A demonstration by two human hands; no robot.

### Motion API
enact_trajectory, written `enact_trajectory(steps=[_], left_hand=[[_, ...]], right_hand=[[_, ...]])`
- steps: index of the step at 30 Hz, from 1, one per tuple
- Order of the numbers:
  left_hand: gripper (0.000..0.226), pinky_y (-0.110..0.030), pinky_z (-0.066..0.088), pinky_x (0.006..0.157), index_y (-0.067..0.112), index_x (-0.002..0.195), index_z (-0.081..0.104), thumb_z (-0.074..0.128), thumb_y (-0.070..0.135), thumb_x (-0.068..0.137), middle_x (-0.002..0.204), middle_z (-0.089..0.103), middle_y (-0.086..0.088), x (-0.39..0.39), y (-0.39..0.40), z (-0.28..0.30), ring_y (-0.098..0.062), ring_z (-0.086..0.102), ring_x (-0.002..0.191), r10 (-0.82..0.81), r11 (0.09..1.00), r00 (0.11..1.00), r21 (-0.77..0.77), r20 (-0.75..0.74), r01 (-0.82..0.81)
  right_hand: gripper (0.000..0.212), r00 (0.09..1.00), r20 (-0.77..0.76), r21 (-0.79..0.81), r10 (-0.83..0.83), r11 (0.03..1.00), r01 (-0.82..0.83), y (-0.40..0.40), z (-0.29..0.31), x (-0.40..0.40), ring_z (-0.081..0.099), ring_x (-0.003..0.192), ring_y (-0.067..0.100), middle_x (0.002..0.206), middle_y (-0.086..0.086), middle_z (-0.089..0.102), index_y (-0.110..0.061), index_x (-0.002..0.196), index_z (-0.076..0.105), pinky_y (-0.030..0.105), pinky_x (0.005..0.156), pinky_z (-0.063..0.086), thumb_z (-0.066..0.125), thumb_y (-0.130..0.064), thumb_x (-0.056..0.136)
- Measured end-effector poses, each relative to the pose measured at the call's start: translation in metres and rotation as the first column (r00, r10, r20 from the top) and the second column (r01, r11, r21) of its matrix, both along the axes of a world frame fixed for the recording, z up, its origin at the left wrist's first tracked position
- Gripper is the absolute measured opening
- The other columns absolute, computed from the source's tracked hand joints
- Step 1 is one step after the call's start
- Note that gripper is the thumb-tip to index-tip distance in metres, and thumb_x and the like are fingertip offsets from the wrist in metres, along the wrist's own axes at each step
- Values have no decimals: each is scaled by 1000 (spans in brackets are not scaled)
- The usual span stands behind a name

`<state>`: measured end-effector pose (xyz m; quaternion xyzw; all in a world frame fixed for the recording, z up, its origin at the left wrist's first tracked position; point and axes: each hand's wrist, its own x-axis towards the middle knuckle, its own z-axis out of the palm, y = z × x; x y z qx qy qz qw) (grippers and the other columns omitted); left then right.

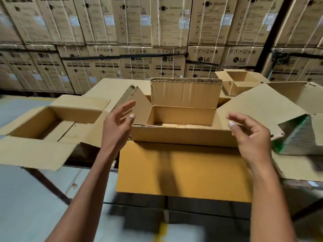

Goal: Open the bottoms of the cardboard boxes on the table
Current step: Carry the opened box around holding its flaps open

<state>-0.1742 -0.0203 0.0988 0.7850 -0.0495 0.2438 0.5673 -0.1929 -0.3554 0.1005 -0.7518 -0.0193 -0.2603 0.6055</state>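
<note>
A brown cardboard box stands in front of me on the table, its upper flaps spread: the far flap upright, the near flap hanging down toward me, side flaps out. Inside, its floor flaps lie closed. My left hand hovers by the box's left side flap, fingers straight and spread, holding nothing. My right hand hovers at the box's right end, fingers loosely bent, empty. A second box with spread flaps sits at the left. A third box lies tipped on the right, green print on its side.
A small open box sits at the table's far right. Behind the table rises a wall of stacked washing machine cartons. The table's dark metal leg slants down at the left over a grey floor.
</note>
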Motion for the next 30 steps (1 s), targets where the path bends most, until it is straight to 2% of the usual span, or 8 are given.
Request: enact_trajectory(steps=[2, 8, 12, 15, 21, 25, 28, 30], left_hand=[[41, -32, 50, 102, 28, 135, 60, 58, 10, 98, 136, 62, 8, -29, -11, -13, -5, 59, 124, 27, 999, 1000, -27, -6, -27], [41, -37, 52, 102, 31, 136, 59, 59, 12, 99, 136, 62, 8, -110, -25, -63, -6, 59, 124, 69, 991, 978, -97, -197, -90], [41, -42, 51, 104, 34, 134, 60, 59, 13, 99, 132, 65, 13, -157, -5, -89, -7, 61, 122, 106, 975, 950, -157, -295, -158], [40, -37, 51, 104, 36, 130, 64, 60, 12, 98, 125, 65, 24, -184, 16, -100, -2, 61, 119, 158, 954, 930, -192, -332, -231], [40, -19, 51, 92, 40, 132, 60, 57, 14, 101, 136, 61, 17, -224, 89, -112, 2, 60, 117, 220, 940, 916, -177, -335, -291], [39, -22, 53, 92, 36, 135, 59, 58, 18, 100, 134, 62, 15, -243, 161, -118, -4, 61, 119, 279, 925, 896, -155, -345, -347], [39, -9, 50, 83, 33, 135, 60, 58, 17, 100, 133, 63, 12, -253, 223, -123, -4, 62, 117, 304, 914, 882, -151, -361, -377], [39, -9, 50, 83, 32, 134, 60, 58, 15, 100, 132, 64, 12, -255, 261, -123, -5, 62, 116, 306, 907, 876, -163, -374, -387]], right_hand=[[27, 1000, -2, 74, -8, 997, 8, 7, -15, -23, 66, 109, 2, 114, -11, 73, -19, 119, 73, 35, 96, 55, 65, -9, 94], [23, 985, -165, 224, 54, 974, -16, 32, -70, -83, 70, 102, 9, 108, -9, 75, -20, 114, 74, 34, 91, 58, 64, -11, 95], [21, 938, -320, 203, 132, 977, -68, 60, -93, -103, 71, 97, 9, 108, -10, 74, -22, 112, 74, 42, 93, 58, 65, -13, 95], [20, 908, -377, 155, 185, 979, -135, 89, -100, -110, 69, 101, 11, 110, -12, 73, -28, 109, 75, 43, 94, 57, 66, -17, 95], [18, 853, -419, 124, 312, 950, -286, 184, -110, -123, 67, 102, 12, 108, -13, 72, -31, 107, 75, 39, 92, 58, 65, -20, 96], [18, 796, -443, 144, 412, 909, -390, 274, -117, -130, 68, 96, 9, 104, -14, 71, -33, 103, 74, 32, 87, 58, 65, -19, 96], [20, 748, -464, 127, 474, 871, -474, 343, -121, -132, 67, 99, 8, 106, -16, 70, -34, 109, 73, 34, 91, 57, 66, -20, 95], [23, 727, -472, 105, 499, 850, -516, 380, -123, -132, 66, 103, 6, 109, -17, 69, -35, 113, 71, 36, 95, 56, 67, -22, 95]])
